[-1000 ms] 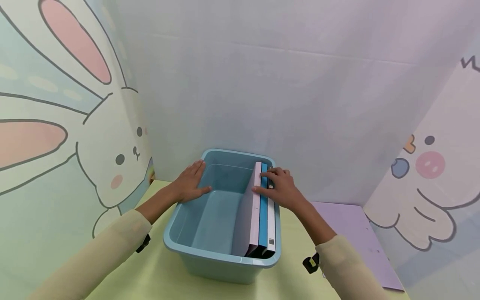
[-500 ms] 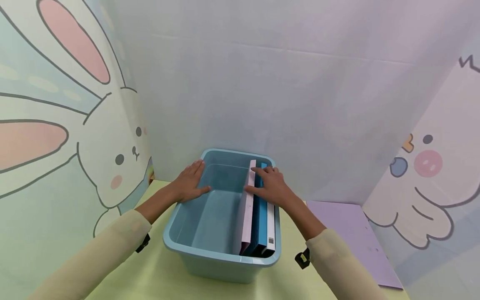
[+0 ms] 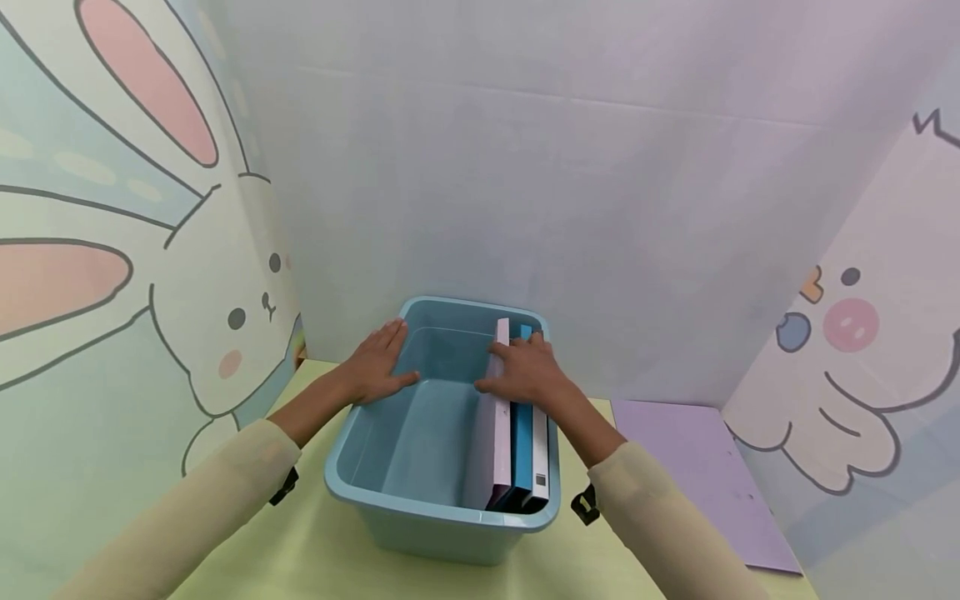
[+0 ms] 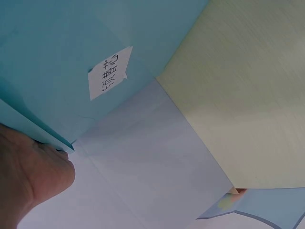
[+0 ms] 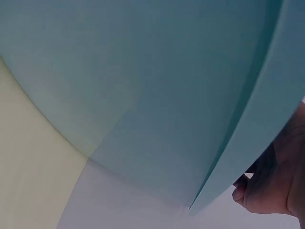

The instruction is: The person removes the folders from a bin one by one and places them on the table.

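Note:
A light blue plastic bin (image 3: 405, 510) stands on the table with several upright binders along its right side. My left hand (image 3: 375, 367) rests on the left rim, fingers stretched out and thumb toward the inside. Over the binders, my right hand (image 3: 522, 371) grips the pale pink binder (image 3: 501, 450), its fingertips and thumb hooked over that binder's left edge. Right of it stand a blue binder (image 3: 522, 458) and a white binder (image 3: 540, 433). In the right wrist view, the bin's outer wall (image 5: 143, 71) covers most of my right hand.
A flat purple board (image 3: 697, 475) lies on the pale yellow table (image 3: 585, 542) right of the bin. A white paper label (image 4: 109, 74) sticks to the bin's outer left side. Behind hangs a pale cloth wall (image 3: 480, 183); cartoon animals are printed left and right.
My right hand has moved left, from across the binders to over the pink one. The pink binder's top has shifted left, away from the blue binder. My left hand stays on the rim.

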`<action>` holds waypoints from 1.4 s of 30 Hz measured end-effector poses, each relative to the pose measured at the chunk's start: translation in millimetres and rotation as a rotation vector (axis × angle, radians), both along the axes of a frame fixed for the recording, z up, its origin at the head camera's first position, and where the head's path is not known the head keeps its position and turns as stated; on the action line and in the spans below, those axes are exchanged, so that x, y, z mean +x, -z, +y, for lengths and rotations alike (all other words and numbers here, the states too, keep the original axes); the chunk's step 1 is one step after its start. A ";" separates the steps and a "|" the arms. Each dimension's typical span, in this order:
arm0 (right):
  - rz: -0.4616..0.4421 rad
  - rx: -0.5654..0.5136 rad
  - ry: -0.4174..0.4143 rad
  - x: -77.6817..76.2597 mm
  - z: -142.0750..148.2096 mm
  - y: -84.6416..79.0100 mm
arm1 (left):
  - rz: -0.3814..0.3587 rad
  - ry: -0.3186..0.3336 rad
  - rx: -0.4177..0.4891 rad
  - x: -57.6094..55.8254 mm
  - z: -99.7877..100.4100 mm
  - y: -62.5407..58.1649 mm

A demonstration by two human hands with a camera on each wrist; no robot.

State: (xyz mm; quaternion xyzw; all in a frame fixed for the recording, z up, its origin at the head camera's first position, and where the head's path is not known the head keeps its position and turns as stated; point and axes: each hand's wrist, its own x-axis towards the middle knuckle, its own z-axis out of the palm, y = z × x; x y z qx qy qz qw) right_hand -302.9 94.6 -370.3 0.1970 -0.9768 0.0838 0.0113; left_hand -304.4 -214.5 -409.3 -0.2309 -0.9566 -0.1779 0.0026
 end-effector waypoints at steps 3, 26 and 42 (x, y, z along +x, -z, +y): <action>0.019 -0.011 -0.006 -0.5 -3.1 0.6 | -0.004 -0.006 0.008 -0.3 0.8 -0.7; -0.063 -0.341 0.039 5.4 -7.4 -14.7 | 0.001 -0.014 0.003 -2.5 1.2 1.4; -0.207 -0.612 0.125 -0.3 13.8 -25.3 | 0.021 0.009 0.011 -2.1 -1.0 2.4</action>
